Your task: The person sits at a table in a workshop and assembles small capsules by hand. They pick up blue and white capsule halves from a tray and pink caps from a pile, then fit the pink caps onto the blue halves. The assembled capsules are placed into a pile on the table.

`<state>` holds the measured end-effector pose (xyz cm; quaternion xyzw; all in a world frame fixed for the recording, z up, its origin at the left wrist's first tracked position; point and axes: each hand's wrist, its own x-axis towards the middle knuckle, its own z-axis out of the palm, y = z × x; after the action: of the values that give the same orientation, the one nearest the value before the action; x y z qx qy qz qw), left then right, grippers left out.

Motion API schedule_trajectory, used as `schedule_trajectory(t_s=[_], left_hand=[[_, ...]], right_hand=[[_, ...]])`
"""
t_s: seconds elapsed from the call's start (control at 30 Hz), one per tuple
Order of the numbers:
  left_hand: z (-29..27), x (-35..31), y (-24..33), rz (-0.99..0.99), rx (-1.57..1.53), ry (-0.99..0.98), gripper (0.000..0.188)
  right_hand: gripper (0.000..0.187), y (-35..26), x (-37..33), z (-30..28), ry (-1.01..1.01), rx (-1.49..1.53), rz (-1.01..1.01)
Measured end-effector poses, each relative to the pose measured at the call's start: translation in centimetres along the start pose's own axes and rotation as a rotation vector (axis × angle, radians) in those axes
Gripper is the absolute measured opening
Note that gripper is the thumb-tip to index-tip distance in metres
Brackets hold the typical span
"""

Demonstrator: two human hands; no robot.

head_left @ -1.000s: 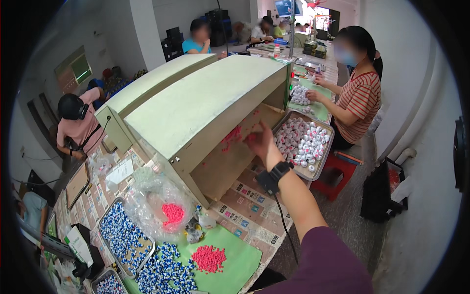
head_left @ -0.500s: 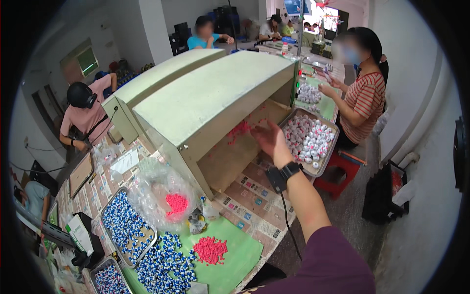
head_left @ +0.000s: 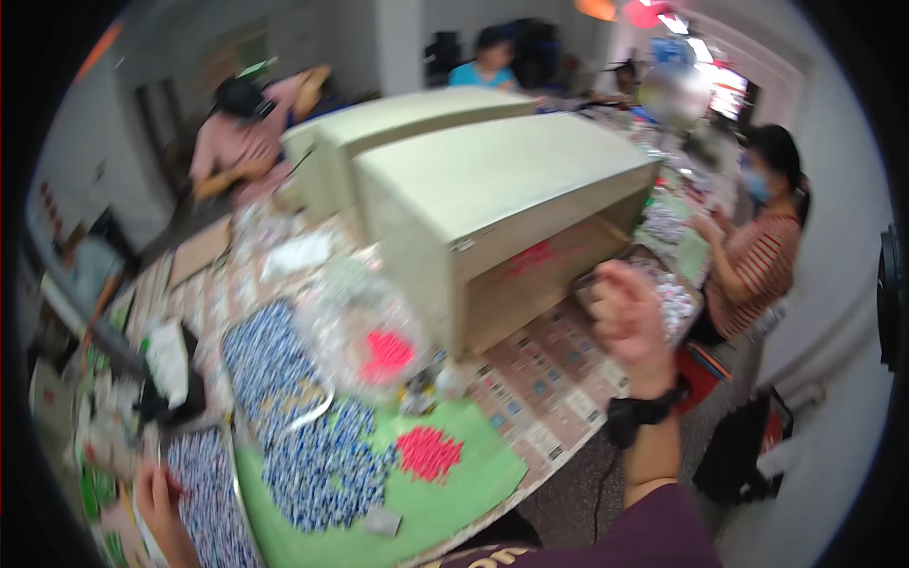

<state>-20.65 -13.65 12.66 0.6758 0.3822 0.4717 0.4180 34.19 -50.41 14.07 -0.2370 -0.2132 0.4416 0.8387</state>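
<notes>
My right hand (head_left: 629, 317) is raised in front of the open side of a pale cream metal box (head_left: 502, 180). Its fingers are curled in, and whatever is inside them is hidden. Just behind it lies a tray (head_left: 696, 317) of small white balls. At the lower left my left hand (head_left: 161, 500) is over the edge of a tray of blue and reddish small pieces (head_left: 204, 492). Its fingers are bent together; blur hides anything between them. Loose blue-and-white pieces (head_left: 327, 469) and a heap of pink pieces (head_left: 429, 453) lie on a green sheet (head_left: 473, 488).
A clear plastic bag (head_left: 355, 317) with pink pieces stands against the box. Beside it is a tray of blue-and-white pieces (head_left: 270, 360). A person in a striped top (head_left: 757, 246) works at the right; others are across the table. A red stool (head_left: 696, 374) stands below the right tray.
My right hand has drawn back from the box opening, and its spread fingers have curled. My left hand has come into view at the lower left. The whole view has swung left.
</notes>
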Motion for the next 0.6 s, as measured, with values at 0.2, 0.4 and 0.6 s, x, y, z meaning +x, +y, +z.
schedule_trajectory(t_s=[0.2, 0.4, 0.6], left_hand=[[4.0, 4.4, 5.8, 0.081, 0.000, -0.249, 0.020], [7.4, 8.1, 0.0, -0.080, 0.037, -0.283, 0.020], [15.1, 9.2, -12.8, 0.096, 0.248, -0.268, 0.035]], right_hand=[[0.018, -2.2, -2.8, 12.8, -0.493, -0.627, -0.304], [0.019, 11.1, 2.3, 16.9, -0.239, -1.044, -0.175], [0.025, 30.2, 15.3, 11.0, -0.335, -1.055, 0.179]])
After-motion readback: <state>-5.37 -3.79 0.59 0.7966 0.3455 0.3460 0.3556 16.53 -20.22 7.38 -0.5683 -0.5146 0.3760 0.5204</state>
